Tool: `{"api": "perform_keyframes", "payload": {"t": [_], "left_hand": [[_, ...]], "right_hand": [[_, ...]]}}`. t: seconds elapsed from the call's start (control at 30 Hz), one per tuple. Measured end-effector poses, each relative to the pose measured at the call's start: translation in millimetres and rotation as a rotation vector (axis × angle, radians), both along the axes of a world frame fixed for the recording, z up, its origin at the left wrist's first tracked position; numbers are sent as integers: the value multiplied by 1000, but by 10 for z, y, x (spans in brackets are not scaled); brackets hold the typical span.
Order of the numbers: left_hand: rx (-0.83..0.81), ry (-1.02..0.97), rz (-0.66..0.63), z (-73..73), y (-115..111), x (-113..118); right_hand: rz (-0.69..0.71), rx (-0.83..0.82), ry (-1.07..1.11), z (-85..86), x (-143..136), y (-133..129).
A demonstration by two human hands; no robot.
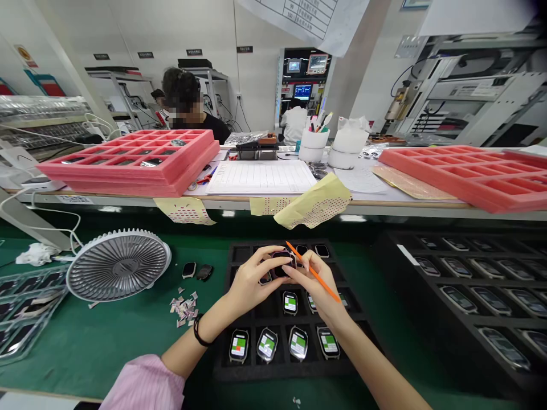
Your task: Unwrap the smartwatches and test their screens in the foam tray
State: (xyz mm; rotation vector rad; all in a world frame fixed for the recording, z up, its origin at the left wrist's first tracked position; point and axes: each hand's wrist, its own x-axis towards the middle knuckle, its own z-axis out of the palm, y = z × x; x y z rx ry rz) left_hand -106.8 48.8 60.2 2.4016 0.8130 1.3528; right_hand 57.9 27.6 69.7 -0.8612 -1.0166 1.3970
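Above a black foam tray [282, 371], my left hand [252, 279] grips a dark smartwatch body [282, 270] by its edges. My right hand [318, 285] meets it from the other side, fingers at the watch's right edge. An orange stick-like tool [318, 277], perhaps a pen or pry stick, is held in that same right hand, slanting across the fingers. In the tray's front row lie several watch bodies with lit green-and-white screens, such as one watch [238, 345] at the left. Part of the tray's middle is hidden behind my hands.
Left of the tray are two loose watch bodies [188, 270], small paper scraps [184, 309] and a grey fan [122, 265]. A black tray stack [410, 319] of watches stands right. Pink foam trays [188, 171] rest on the shelf [231, 200]. People sit beyond it.
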Motion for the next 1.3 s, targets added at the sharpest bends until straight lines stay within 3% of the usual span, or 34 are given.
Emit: {"api": "perform_keyframes", "payload": {"t": [0.17,0.3,0.53,0.63,0.7,0.77,0.87,1.0,1.17,1.3], "left_hand": [[-120,-142,-46,54,-9,-6],[-168,-221,5,110,-6,-44],[-162,-209,41,153,-12,-82],[-162,-175,45,130,-31,-137],[-175,-129,52,59,-57,-230],[-216,-51,56,-70,-98,-365],[-308,107,72,-335,-199,-593],[-381,235,129,-655,-359,-797],[-309,383,223,-810,-452,-901],[-249,507,219,-787,-479,-968]], "right_hand": [[-54,6,16,-12,38,32],[-66,34,19,-8,73,54],[-80,56,-19,46,80,29],[-83,61,-91,-11,209,80],[-117,74,-194,-146,393,162],[-236,100,-358,-348,636,265],[-369,106,-800,-666,995,393],[-385,118,-962,-922,1232,449],[-366,146,-1052,-989,1223,457],[-364,185,-1106,-851,1221,379]]}}
